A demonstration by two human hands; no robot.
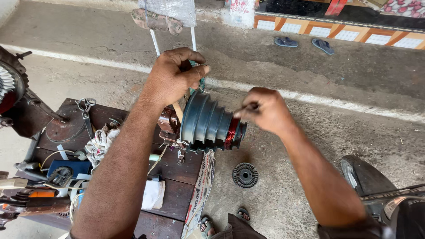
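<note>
- The dark wooden workbench is ending at its right edge just under the winder, and bare concrete floor is lying open beyond it, with only a round black disc resting there.
- A folded printed paper is hanging down over that bench edge, white with dark lettering.
- The stepped dark-teal winding former is sitting on its side at the bench's right edge, copper wire showing red on its narrow step.
- The right hand is pinching together beside that narrow end; what it grips is too thin to tell.
- The left hand is closing around something behind the former's wide end.
- Farther off, two blue sandals are lying by a tiled step.
</note>
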